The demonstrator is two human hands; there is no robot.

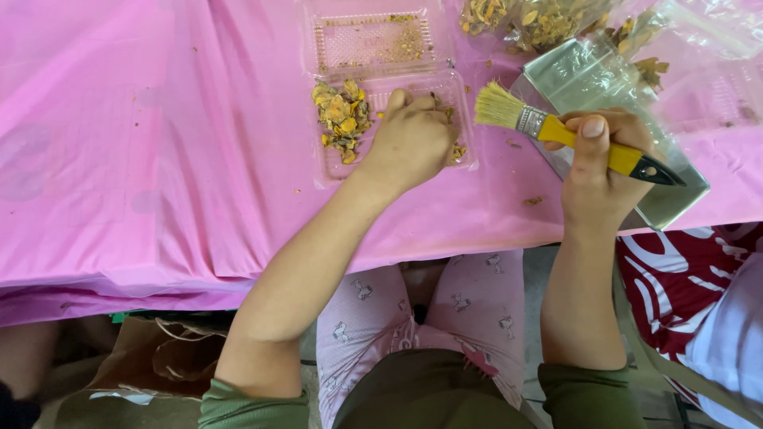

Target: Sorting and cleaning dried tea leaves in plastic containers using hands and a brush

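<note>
The left hand (409,143) rests inside a clear plastic tray (469,119) on the desk (159,159), which is covered with a pink cloth; its fingers are curled downward into the tray, and whether they pinch anything cannot be told. At about nine o'clock from that hand, inside the same tray, lies a heap of dried yellow-brown flakes (342,115). The tray's hinged lid (369,44) lies open at twelve o'clock, scattered with crumbs. The right hand (600,171) sits at three o'clock from the left, its grip closed tight around the yellow handle of a paintbrush (572,137), bristles pointing toward the tray. Under that hand lies a shiny metal pan (584,75) in clear plastic wrap. More dried flakes sit in a bag (540,20) at twelve o'clock.
</note>
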